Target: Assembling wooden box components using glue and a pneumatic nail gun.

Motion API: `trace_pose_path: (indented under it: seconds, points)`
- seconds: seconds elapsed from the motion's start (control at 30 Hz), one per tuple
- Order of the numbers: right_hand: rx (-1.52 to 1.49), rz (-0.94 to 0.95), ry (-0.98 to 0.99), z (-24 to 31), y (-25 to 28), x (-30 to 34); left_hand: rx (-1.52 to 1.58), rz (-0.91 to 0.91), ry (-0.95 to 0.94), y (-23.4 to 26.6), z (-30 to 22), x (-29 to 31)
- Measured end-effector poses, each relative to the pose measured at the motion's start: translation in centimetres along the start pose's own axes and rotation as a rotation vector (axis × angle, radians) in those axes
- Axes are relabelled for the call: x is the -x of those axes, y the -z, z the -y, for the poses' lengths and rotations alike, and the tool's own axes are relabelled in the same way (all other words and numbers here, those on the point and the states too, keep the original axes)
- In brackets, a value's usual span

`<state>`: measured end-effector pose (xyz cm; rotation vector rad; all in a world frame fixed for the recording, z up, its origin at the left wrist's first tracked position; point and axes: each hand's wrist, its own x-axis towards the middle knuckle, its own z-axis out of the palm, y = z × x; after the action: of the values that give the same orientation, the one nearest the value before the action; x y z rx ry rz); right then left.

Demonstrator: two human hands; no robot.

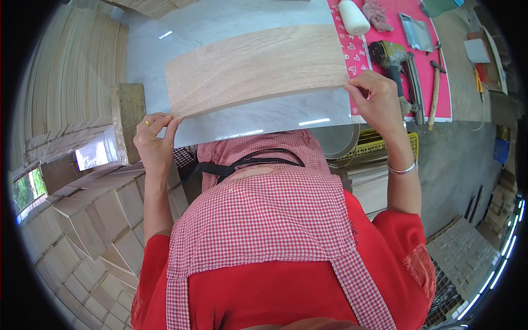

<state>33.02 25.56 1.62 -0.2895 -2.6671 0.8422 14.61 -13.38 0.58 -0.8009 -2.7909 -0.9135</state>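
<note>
A thin sheet of light wood veneer (pixel 256 69) lies flat on a pale marble-like tabletop (pixel 220 22). My left hand (pixel 154 140), with a gold ring, pinches the sheet's near left corner. My right hand (pixel 377 99), with a silver bangle on the wrist, grips the near right corner. Both hands hold the sheet's near edge at the table's front edge. My red top and red-and-white checked apron fill the lower middle of the view.
Right of the sheet, a pink mat (pixel 385 33) carries a white bottle (pixel 353 16), a rag, a nail gun (pixel 393 58), a hammer (pixel 434 93) and a metal scraper (pixel 416 32). Stacks of veneer pieces (pixel 82 220) stand at the left. A wooden block (pixel 127 118) rests on the table's left edge.
</note>
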Motion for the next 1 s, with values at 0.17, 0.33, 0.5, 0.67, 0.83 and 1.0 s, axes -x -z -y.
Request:
trace_pose_path:
  seconds: [0.17, 0.33, 0.5, 0.67, 0.83, 1.0]
  points:
    - [-0.003, -0.034, 0.024, 0.0, -0.2, 0.2, -0.172, -0.061, -0.179, 0.1, -0.7, 0.1]
    - [0.002, -0.055, -0.048, -1.8, 0.4, 0.7, -0.186, 0.068, -0.024, 0.8, 0.2, -0.1]
    - [0.476, -0.255, -0.169, -9.3, 2.7, 3.6, -0.501, 0.179, -0.150, 2.0, -3.7, -2.0]
    - [0.515, -0.083, -0.456, -13.0, 1.3, 3.3, -0.172, 0.190, -0.640, -4.2, -12.9, -7.2]
    - [0.592, -0.085, -0.453, -13.1, 3.6, 1.6, -0.152, 0.353, -0.665, -11.3, -17.0, -10.6]
    - [0.113, 0.042, -0.702, -4.9, 8.8, 0.6, -0.154, 0.565, -0.594, -12.2, -17.6, -11.5]
